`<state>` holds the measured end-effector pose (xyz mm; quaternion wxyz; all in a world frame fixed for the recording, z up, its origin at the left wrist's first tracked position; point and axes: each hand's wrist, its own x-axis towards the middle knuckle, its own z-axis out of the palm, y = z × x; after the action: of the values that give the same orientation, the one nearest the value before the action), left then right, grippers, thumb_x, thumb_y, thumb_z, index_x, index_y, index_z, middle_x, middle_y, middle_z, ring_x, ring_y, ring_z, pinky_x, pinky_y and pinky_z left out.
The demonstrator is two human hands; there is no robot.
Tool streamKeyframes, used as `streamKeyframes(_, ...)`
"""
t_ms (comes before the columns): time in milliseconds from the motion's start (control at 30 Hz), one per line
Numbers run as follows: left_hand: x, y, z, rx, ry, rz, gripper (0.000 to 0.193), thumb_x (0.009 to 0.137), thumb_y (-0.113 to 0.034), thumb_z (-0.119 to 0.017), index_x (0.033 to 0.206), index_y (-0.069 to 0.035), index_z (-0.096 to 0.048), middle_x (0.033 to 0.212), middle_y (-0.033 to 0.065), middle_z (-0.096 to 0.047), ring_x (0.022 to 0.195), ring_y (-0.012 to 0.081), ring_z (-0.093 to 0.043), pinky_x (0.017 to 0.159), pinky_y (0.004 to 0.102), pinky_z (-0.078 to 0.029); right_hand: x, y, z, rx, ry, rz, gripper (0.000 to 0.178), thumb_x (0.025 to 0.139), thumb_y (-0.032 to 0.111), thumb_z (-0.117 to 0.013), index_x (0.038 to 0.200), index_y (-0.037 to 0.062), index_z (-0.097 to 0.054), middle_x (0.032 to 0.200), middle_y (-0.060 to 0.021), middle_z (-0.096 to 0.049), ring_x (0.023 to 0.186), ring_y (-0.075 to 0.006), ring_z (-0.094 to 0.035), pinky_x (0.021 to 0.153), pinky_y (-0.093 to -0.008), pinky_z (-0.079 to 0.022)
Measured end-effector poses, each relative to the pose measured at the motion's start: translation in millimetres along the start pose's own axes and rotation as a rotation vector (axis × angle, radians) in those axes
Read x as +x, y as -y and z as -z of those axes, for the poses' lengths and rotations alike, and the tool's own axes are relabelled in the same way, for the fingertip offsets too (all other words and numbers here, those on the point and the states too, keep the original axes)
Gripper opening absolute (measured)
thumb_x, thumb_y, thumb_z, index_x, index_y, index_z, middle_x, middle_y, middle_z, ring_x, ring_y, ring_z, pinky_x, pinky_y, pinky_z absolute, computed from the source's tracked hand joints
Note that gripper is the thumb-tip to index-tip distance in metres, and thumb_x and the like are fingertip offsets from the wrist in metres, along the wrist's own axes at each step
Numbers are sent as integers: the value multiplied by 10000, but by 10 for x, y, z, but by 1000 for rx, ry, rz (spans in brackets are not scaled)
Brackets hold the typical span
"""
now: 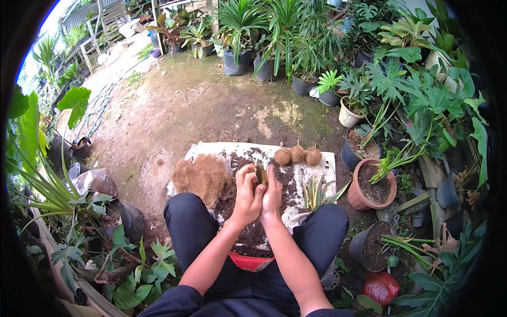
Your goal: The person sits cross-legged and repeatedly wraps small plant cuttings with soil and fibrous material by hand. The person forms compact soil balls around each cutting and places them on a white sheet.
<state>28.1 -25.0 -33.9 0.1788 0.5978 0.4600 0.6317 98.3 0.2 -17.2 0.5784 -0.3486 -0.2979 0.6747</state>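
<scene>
Over the middle of a white sheet [327,171], my left hand [246,195] and my right hand [271,194] are cupped together, palms facing. Between them they press a small olive-brown lump [261,175]; only its top shows, and its kind cannot be made out. Beneath the hands, loose dark soil [240,164] covers much of the sheet. To the left lies a pile of brown coconut fibre [199,179]. Three round fibre balls [297,154] with short stems on top sit in a row at the far right. Nearer, cut plants with yellow-edged leaves [315,194] lie on the sheet.
A red container [251,262] sits between my legs. Potted plants crowd the right, including a terracotta-coloured pot [372,185] and a black pot [369,245]. A red plastic bag [381,288] lies near right. Leafy plants [50,179] stand left, with a coiled hose [95,108] farther back.
</scene>
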Motion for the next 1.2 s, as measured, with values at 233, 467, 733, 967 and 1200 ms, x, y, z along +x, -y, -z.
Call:
streamKeyframes(233,-18,-62,16,16,-5,-52,169,940,-66,-535,1093,0,-512,1230,183,-428,1097,290,-492,905,372,-432,42,27,57,-84,115,44,473,1025,412,-465,697,98,-596,659,24,-571,571,-67,-515,522,-226,-394)
streamKeyframes(467,-64,1,-24,-202,-244,110,223,1031,-126,-374,1161,8,-496,1110,150,-538,1032,251,-546,908,358,-440,-39,-20,-97,-145,302,121,259,1002,226,-525,1003,4,-660,938,-39,-672,859,-80,-605,744,-218,-488)
streamKeyframes(733,-64,42,-35,-254,-298,-48,320,1052,-226,-344,1212,23,-465,1201,159,-487,1090,254,-524,973,394,-415,-38,-60,-3,-222,347,171,246,946,35,-456,1053,-63,-654,1045,-82,-676,971,-124,-610,904,-255,-475)
streamKeyframes(967,41,-46,-33,-150,-390,32,258,1007,-187,-443,1114,26,-544,1268,153,-467,1213,266,-454,1039,398,-354,-91,-45,-128,-185,403,243,501,1041,287,-288,1337,-65,-486,1372,-192,-507,1320,-245,-428,1118,-338,-297)
streamKeyframes(1200,150,-79,167,-1101,-489,551,102,893,-40,-573,988,-27,-540,918,111,-637,792,206,-651,614,323,-561,7,62,-78,-524,298,476,454,1062,288,-271,1294,9,-544,1324,-160,-538,1297,-277,-454,1105,-364,-321)
